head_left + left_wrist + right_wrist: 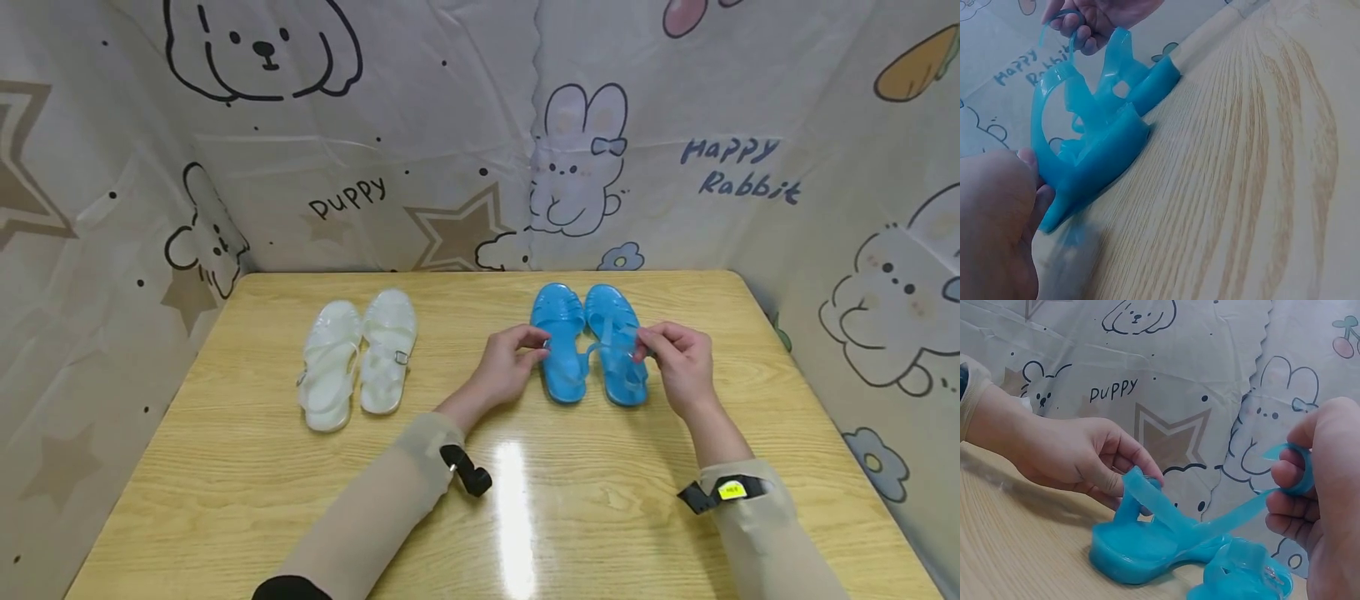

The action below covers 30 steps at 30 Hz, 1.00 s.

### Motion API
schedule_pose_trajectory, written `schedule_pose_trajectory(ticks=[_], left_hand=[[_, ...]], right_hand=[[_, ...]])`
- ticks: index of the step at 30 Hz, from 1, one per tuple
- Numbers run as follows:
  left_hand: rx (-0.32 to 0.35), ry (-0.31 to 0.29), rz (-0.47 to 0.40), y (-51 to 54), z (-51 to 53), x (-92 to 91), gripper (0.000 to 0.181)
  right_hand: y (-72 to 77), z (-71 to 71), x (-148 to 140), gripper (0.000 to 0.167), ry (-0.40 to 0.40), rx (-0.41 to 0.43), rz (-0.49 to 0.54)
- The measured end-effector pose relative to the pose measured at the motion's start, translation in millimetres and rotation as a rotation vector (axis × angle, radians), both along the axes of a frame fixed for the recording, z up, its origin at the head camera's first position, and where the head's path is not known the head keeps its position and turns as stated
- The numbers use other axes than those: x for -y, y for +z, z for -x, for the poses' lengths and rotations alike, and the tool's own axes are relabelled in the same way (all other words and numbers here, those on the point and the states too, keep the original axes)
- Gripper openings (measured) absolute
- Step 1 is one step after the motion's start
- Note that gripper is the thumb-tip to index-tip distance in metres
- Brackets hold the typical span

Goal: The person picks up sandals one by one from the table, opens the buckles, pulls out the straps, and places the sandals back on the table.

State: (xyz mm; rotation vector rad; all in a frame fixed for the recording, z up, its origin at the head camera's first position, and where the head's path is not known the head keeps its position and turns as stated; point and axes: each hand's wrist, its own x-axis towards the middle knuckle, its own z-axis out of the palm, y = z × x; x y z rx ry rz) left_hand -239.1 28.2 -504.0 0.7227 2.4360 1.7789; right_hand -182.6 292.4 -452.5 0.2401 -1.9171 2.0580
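A pair of translucent blue jelly sandals stands side by side on the table, toes pointing away. My left hand (504,364) pinches the outer side of the left blue sandal (562,371), near its buckle. From that sandal a long ankle strap (1235,517) stretches across to my right hand (681,367), which grips its free end; in the right wrist view the end loops round the fingers. The right blue sandal (624,387) sits under the stretched strap, untouched as far as I can see. The left hand's fingers partly hide the buckle.
To the left lies a pair of whitish jelly sandals (388,367) with small metal buckles. The wooden table (585,517) ends at a back edge against a printed cloth (450,108), which also hangs at both sides.
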Motion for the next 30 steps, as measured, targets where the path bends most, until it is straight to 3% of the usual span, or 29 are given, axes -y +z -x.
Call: schedule_pose_trajectory(ticks=[7,11,16,22,26,30], left_hand=[[0.038,0.006,-0.003,2.3,-3.2,4.0,0.025],[0.044,0.002,0.019,11.5,-9.4,14.8,0.034],[-0.07,-0.009,0.059,32.7,-21.7,36.1,0.037],[-0.246,-0.027,0.107,55.4,-34.6,70.6,0.037],[-0.312,-0.012,0.13,61.7,-38.5,94.8,0.037],[-0.337,0.01,0.127,63.9,-40.9,116.4,0.038]], right_hand=[[-2.1,-1.0,-5,0.021,-0.012,-0.057,-0.08],[0.0,-1.9,-7,0.013,-0.048,-0.108,-0.041],[5.8,-0.9,-7,0.027,-0.078,-0.23,0.016],[14.2,0.0,10,0.032,0.016,-0.37,-0.02],[19.2,0.9,27,0.036,0.078,-0.403,-0.096],[19.7,3.2,41,0.042,0.127,-0.39,-0.164]])
